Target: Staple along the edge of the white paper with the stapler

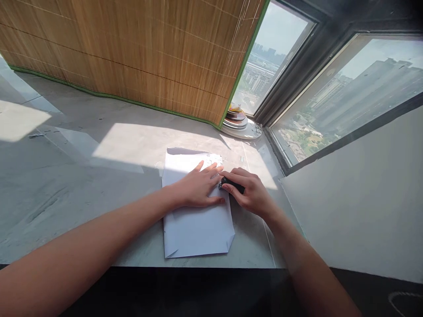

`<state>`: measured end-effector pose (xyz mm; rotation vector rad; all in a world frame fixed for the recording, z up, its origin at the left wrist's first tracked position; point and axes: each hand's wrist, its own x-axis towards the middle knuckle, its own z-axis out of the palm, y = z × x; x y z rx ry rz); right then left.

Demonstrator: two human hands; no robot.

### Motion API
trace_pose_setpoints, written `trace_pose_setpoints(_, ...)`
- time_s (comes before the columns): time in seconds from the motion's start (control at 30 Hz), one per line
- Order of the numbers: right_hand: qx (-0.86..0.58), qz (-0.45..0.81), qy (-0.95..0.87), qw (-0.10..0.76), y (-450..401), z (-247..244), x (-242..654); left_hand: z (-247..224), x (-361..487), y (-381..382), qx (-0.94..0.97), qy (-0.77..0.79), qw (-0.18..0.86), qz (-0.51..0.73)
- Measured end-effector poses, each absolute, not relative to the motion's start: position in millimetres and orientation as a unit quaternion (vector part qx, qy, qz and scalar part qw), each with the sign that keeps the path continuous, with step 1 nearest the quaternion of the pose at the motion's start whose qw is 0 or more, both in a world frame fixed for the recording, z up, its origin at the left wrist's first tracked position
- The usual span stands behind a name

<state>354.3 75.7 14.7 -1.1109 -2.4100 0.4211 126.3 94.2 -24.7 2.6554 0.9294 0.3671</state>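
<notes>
A white folded paper piece (198,229), like a flat envelope or paper bag, lies on the grey stone-look counter. My left hand (201,187) rests flat on its upper part, fingers spread and pointing to the right. At the paper's right edge, my right hand (246,187) is closed around a small black tool (234,185) with a shiny end by the left fingers; its exact kind is hidden by the grip. Dark printed marks (214,159) show on the paper near its upper right corner, partly covered by my left fingers.
A bamboo blind with green edging (132,53) hangs behind the counter (99,193). Stacked plates (239,125) stand in the corner by the windows (330,101). A white wall panel (363,198) rises on the right. Small dark bits (36,135) lie far left.
</notes>
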Motion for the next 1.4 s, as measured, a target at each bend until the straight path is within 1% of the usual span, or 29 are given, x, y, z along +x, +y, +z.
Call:
trace_pose_setpoints(0.3, -0.423, 0.112, -0.881, 0.181, 72.2, 17.1, 349.4, -25.5, 126.6, 94.1, 0.923, 0.323, 0.153, 0.14)
trace_pose_setpoints(0.57, -0.403, 0.017, -0.909, 0.104, 70.4, 15.6, 338.3, -25.5, 128.6, 92.8, 0.92, 0.323, 0.152, 0.159)
trace_pose_setpoints(0.67, -0.403, -0.005, -0.911, 0.087, 69.0, 14.3, 333.9, -27.3, 127.9, 93.4, 0.921, 0.322, 0.152, 0.159)
trace_pose_setpoints(0.77, -0.4, 0.018, -0.911, 0.103, 71.9, 15.3, 340.9, -27.8, 126.6, 94.4, 0.923, 0.324, 0.149, 0.147)
trace_pose_setpoints(0.87, -0.38, 0.102, -0.911, 0.121, 81.5, 19.4, 363.6, -26.4, 125.3, 94.8, 0.924, 0.325, 0.143, 0.139)
trace_pose_setpoints(0.93, -0.367, 0.15, -0.912, 0.109, 89.9, 23.0, 382.3, -24.7, 125.0, 94.6, 0.925, 0.327, 0.142, 0.13)
trace_pose_setpoints(1.03, -0.381, 0.165, -0.905, 0.088, 100.7, 27.4, 404.0, -21.7, 125.0, 94.3, 0.925, 0.335, 0.145, 0.107)
trace_pose_setpoints(1.1, -0.399, 0.171, -0.896, 0.092, 105.4, 28.6, 411.2, -20.2, 124.9, 94.7, 0.925, 0.336, 0.144, 0.1)
trace_pose_setpoints(1.3, -0.448, 0.248, -0.844, 0.158, 115.2, 19.8, 410.2, -19.5, 123.1, 98.1, 0.924, 0.333, 0.161, 0.099)
trace_pose_setpoints(1.4, -0.539, 0.245, -0.773, 0.228, 118.3, 15.2, 403.1, -18.6, 122.5, 100.3, 0.915, 0.336, 0.192, 0.111)
